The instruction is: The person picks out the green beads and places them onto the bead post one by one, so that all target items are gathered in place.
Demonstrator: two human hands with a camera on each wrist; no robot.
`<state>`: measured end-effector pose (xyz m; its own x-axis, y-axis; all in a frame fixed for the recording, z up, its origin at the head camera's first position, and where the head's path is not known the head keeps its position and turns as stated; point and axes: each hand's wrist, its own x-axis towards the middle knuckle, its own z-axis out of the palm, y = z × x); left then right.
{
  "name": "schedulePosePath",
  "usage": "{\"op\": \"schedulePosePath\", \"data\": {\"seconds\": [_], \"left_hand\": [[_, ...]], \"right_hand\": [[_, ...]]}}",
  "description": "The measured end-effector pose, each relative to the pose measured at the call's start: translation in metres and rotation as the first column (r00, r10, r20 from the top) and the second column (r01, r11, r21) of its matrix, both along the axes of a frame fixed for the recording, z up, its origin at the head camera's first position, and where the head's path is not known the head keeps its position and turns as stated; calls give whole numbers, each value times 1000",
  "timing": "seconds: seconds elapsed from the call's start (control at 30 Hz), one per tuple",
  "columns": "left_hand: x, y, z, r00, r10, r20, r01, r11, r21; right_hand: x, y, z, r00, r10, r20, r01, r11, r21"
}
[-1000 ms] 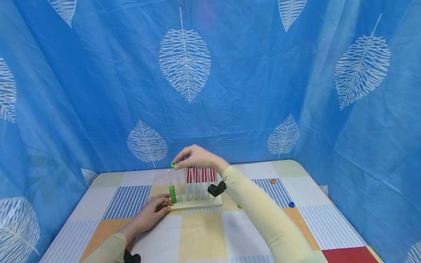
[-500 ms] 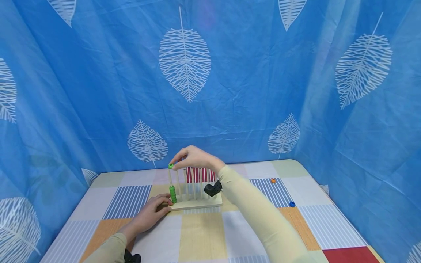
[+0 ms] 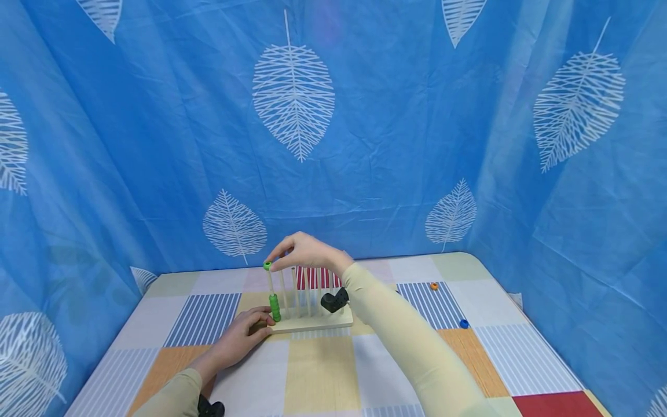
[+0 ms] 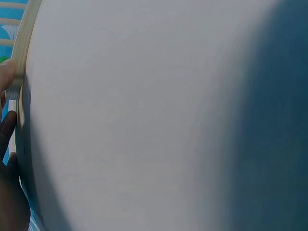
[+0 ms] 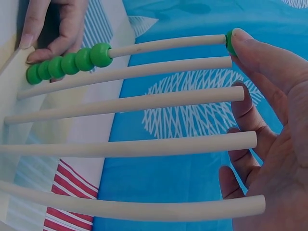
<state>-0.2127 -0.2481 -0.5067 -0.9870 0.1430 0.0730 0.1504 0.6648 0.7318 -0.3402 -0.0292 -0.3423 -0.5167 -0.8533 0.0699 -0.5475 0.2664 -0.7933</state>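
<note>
A wooden abacus stand (image 3: 323, 323) with several upright rods stands on the table. My left hand (image 3: 242, 337) grips the left end of its base; in the left wrist view, the thumb lies on the pale base (image 4: 21, 48). Several green beads (image 5: 70, 63) are stacked low on the leftmost rod (image 5: 168, 45). My right hand (image 3: 307, 252) pinches another green bead (image 5: 229, 44) between thumb and forefinger at that rod's tip. The right hand's other fingers are spread near the tips of the neighbouring rods.
To the right on the patchwork tablecloth (image 3: 320, 376) lie an orange bead (image 3: 434, 286) and a blue bead (image 3: 464, 324). Blue curtain (image 3: 365, 145) with white leaf prints hangs behind the table and at both sides. My right forearm crosses in front of the stand's right part.
My right hand has moved slightly left with the green bead, from beside the leftmost rod onto its tip. My left hand has stayed on the base.
</note>
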Motion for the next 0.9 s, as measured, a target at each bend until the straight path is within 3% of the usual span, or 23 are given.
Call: {"op": "schedulePosePath", "data": {"seconds": [0.9], "left_hand": [[-1,-1,0,1000,-7,-12,7,1000,-2]], "right_hand": [[1,-3,-3,1000,-10,-25,10,1000,19]]}}
